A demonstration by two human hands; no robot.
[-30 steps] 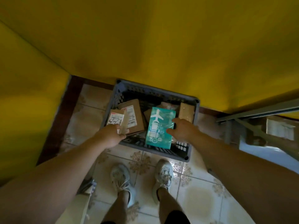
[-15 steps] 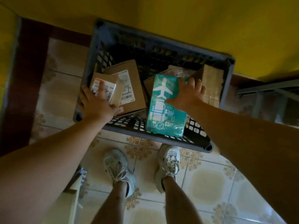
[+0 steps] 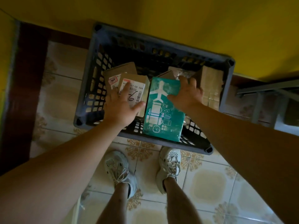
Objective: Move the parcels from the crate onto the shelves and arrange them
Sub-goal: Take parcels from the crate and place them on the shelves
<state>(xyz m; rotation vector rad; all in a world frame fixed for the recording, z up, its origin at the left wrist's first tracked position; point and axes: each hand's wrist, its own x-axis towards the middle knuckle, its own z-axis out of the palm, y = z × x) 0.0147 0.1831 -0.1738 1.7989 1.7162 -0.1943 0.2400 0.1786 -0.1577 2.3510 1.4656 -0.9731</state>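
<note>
A dark grey plastic crate (image 3: 161, 44) stands on the tiled floor against the yellow wall. My left hand (image 3: 121, 109) holds a small cardboard parcel (image 3: 139, 84) with a white barcode label, fingers spread over its face and thumb at its lower edge. My right hand (image 3: 186, 94) grips the far end of a teal box (image 3: 163, 117) printed with a white plane; the box leans on the crate's near rim. In the crate lie another labelled cardboard box (image 3: 123, 68), a tape-wrapped brown parcel (image 3: 210, 83) and a clear-wrapped packet (image 3: 181, 71).
A grey metal shelf frame (image 3: 267, 88) stands low at the right, beside the crate. My two feet in light shoes (image 3: 169, 165) stand on the patterned tiles just in front of the crate. A dark brown skirting strip (image 3: 24, 94) runs along the left wall.
The view has dropped closer over the crate. My left hand has brought the small labelled parcel right, beside the teal box. My right hand has kept its grip on the teal box's far end.
</note>
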